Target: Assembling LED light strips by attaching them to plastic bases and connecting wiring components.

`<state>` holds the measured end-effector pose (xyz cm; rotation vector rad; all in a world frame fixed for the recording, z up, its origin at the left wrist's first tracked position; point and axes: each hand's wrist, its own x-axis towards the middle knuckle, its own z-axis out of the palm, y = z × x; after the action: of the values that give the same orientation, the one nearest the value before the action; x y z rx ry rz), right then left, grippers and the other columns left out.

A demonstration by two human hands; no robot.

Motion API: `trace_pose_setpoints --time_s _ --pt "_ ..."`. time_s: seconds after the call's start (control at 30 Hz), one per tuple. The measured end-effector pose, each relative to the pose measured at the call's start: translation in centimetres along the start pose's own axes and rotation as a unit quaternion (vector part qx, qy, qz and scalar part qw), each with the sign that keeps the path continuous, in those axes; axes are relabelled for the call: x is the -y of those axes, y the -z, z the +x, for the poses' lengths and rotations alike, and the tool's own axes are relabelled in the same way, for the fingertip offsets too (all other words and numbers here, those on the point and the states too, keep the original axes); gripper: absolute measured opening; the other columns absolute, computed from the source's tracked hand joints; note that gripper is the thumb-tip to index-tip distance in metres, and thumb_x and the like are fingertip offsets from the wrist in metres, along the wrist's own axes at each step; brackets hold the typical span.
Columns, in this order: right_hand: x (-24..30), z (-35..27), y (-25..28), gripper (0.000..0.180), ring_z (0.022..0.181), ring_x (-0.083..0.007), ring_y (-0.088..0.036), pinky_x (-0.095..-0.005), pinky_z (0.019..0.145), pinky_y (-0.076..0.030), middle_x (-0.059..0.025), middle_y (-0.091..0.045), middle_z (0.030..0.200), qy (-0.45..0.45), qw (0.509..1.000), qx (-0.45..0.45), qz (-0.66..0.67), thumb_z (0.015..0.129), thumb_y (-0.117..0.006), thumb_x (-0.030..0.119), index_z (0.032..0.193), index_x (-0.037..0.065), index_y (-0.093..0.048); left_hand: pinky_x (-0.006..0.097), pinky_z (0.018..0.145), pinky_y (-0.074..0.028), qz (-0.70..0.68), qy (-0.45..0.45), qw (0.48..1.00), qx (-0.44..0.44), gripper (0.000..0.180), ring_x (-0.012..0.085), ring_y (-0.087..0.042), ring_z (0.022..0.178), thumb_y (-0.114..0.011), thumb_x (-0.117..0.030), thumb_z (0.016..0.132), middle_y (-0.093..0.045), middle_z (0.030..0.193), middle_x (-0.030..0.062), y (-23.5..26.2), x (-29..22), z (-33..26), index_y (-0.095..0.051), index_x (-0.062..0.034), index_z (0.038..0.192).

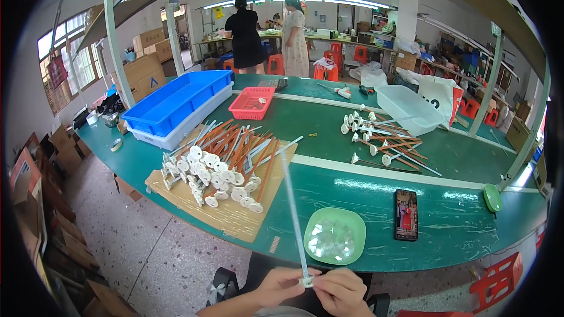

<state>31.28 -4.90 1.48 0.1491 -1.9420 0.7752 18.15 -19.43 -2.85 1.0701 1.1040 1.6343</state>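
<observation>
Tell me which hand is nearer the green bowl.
Right. The right hand sits just below the green bowl, nearly under it. The left hand is farther off, down and to the bowl's left.

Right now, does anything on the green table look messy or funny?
Not really. The big heap of sticks with white discs lies loosely on a cardboard sheet whose corner hangs off the table edge. A phone lies flat by the green dish. Both hands, left hand and right hand, pinch one clear rod.
</observation>
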Motion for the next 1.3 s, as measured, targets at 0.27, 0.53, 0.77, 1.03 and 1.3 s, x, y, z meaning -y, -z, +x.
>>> trace_pose_setpoints --time_s 0.27,0.53,0.77,1.03,1.3 --pt "-3.7 5.7 1.9 0.028 0.094 -0.0307 -0.065 -0.0414 0.076 -0.054 -0.0101 -0.068 0.097 -0.138 0.907 0.294 -0.270 0.077 -0.075 0.019 0.103 0.009 -0.069 0.033 0.093 -0.048 0.160 -0.093 0.975 -0.121 0.040 0.0177 -0.062 0.103 -0.062 0.002 0.090 -0.064 0.116 0.0120 7.2 -0.2 7.2 -0.053 0.0086 0.129" --pt "-6.8 5.9 2.1 0.028 0.092 -0.0307 -0.064 -0.0413 0.074 -0.054 -0.0087 -0.066 0.094 -0.169 0.862 0.401 -0.260 0.079 -0.070 0.023 0.105 0.016 -0.069 0.030 0.073 -0.050 0.338 -0.062 0.930 -0.131 0.036 0.0175 -0.065 0.078 -0.071 -0.024 0.087 -0.067 0.085 0.0098 6.9 -1.1 7.0 -0.064 -0.0045 0.117" --pt "-8.5 5.5 2.0 0.015 0.080 -0.0295 -0.065 -0.0389 0.069 -0.054 -0.0090 -0.068 0.084 -0.146 0.897 0.374 -0.184 0.076 -0.072 0.019 0.088 0.011 -0.073 0.033 0.073 -0.051 0.374 -0.061 0.918 -0.115 0.037 0.0235 -0.065 0.076 -0.071 -0.026 0.086 -0.066 0.084 0.0131 6.5 -2.6 7.4 -0.064 -0.0026 0.115" --pt "-7.4 6.2 2.4 0.011 0.074 -0.0258 -0.065 -0.0357 0.068 -0.054 -0.0063 -0.068 0.082 -0.098 0.948 0.270 -0.139 0.074 -0.074 0.011 0.085 0.008 -0.074 0.027 0.055 -0.043 0.381 -0.136 0.904 -0.140 0.030 0.0140 -0.055 0.058 -0.073 -0.016 0.082 -0.059 0.068 0.0064 6.5 -1.9 7.7 -0.069 -0.0049 0.109" --pt "-8.5 5.4 3.2 0.011 0.074 -0.0258 -0.065 -0.0348 0.066 -0.054 -0.0076 -0.068 0.082 -0.135 0.946 0.269 -0.119 0.075 -0.072 0.006 0.086 0.006 -0.074 0.029 0.056 -0.044 0.399 -0.146 0.896 -0.129 0.033 0.0190 -0.056 0.058 -0.076 -0.020 0.079 -0.055 0.068 0.0069 6.2 -2.4 8.2 -0.069 -0.0027 0.106"
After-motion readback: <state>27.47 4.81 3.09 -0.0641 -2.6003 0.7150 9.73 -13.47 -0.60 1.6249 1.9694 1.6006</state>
